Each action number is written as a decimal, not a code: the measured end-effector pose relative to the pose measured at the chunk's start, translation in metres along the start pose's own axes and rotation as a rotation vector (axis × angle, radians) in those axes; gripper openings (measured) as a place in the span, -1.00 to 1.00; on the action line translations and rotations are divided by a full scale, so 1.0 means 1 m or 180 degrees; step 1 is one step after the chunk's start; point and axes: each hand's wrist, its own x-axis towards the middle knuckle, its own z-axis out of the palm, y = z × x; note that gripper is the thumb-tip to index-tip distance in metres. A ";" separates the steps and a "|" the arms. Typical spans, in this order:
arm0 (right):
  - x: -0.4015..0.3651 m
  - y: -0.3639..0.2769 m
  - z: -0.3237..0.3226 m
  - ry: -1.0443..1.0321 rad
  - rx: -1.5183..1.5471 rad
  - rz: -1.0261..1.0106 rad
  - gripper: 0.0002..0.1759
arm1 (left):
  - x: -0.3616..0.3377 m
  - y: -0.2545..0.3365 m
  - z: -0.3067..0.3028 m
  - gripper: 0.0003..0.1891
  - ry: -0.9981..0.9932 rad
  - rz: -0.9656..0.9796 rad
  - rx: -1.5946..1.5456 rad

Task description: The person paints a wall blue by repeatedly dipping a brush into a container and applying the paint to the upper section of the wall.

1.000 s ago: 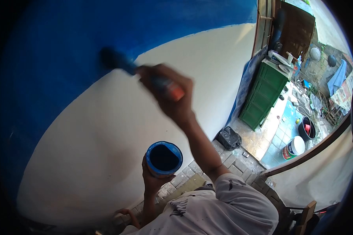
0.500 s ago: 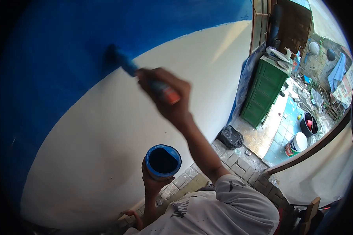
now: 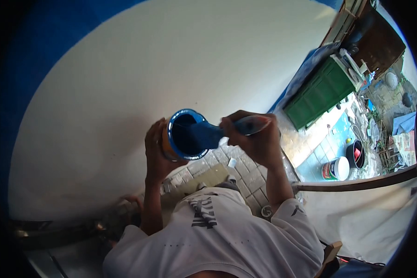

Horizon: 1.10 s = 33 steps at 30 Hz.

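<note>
My left hand (image 3: 156,150) is wrapped around an open paint can (image 3: 170,149) with a blue-smeared rim, tilted so that its dark blue inside faces me. In my right hand (image 3: 259,143) is a paintbrush (image 3: 211,135), gripped by its blue and red handle. The brush's blue-coated head reaches over the can's rim, and its bristle tips are in the mouth of the can. Behind both hands stands the wall (image 3: 125,69), white below a curved edge and blue above it.
A green cabinet (image 3: 319,95) stands against the wall to the right. Beyond it are a white bucket (image 3: 336,168) and a black tub (image 3: 355,154) on blue tiles. Grey paving (image 3: 245,171) lies below my hands, and a white sheet (image 3: 356,208) hangs at the lower right.
My right hand has brought the paintbrush from the blue edge on the wall down to the paint can. The can sits higher in view, and my view has tilted downward.
</note>
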 end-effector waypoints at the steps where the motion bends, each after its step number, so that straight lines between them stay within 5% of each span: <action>1: -0.001 0.005 0.006 -0.0082 -0.0107 -0.0206 -0.81 | 0.002 0.001 -0.001 0.39 -0.0044 -0.0035 -0.0017; 14: 0.002 0.063 0.080 -0.0529 -0.1344 -0.1393 -0.75 | 0.003 -0.008 -0.007 0.28 0.0164 0.0518 0.0009; 24: -0.009 0.051 0.082 -0.0216 -0.1598 -0.1350 -0.77 | 0.000 -0.003 -0.008 0.28 0.0124 0.0277 0.0294; 26: -0.012 0.039 0.068 0.0173 -0.0605 -0.1136 -0.83 | -0.002 -0.003 -0.007 0.29 0.0111 0.0150 0.0291; 28: -0.016 0.020 0.045 0.0037 0.0283 0.0060 -0.80 | -0.004 -0.004 -0.006 0.31 0.0109 0.0024 0.0290; 33: -0.017 0.042 0.006 0.0619 0.1472 0.0262 -0.67 | -0.015 -0.006 0.002 0.39 0.0235 -0.0528 -0.0318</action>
